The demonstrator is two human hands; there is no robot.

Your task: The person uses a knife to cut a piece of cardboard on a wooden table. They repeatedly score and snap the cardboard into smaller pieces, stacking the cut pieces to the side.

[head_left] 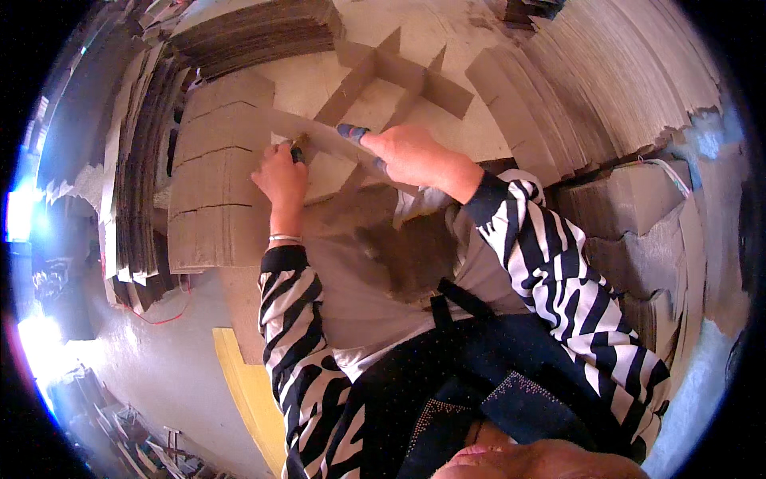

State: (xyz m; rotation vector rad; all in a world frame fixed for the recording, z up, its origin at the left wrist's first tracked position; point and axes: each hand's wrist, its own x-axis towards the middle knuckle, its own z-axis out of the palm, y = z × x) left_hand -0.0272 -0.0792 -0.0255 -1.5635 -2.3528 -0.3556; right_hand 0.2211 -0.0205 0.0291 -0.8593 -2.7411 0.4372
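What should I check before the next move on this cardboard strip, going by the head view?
1. Left hand on the cardboard strip: ok, it presses one end.
2. Right hand gripping the strip: ok.
3. Small tool in the left hand: cannot tell what it is.
4. Strip lies over the slotted cardboard stack: ok.
5. Interlocked divider pieces apart from both hands: ok.

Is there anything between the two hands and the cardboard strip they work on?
Nothing visible. The left hand and the right hand both rest directly on the long cardboard strip; the flat cardboard pieces lie beside it.
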